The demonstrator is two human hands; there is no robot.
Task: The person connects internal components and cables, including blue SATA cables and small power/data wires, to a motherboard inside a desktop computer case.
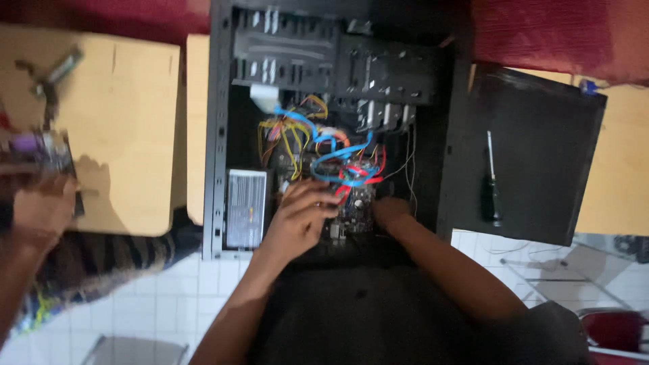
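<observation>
An open black computer case (218, 135) lies flat in front of me, its inside full of blue, red and yellow cables (338, 159). My left hand (297, 216) rests with bent fingers on the motherboard (355, 206) beside the red and blue cables. My right hand (391, 208) reaches into the case just right of it, low by the board; its fingers are hidden in shadow. A silver power supply (246, 208) sits at the case's near left corner.
The case's black side panel (541, 142) lies to the right with a black-handled screwdriver (491, 182) on it. A wooden table (128, 115) stands to the left, where another person's hand (42, 206) holds a component. White tiled floor is below.
</observation>
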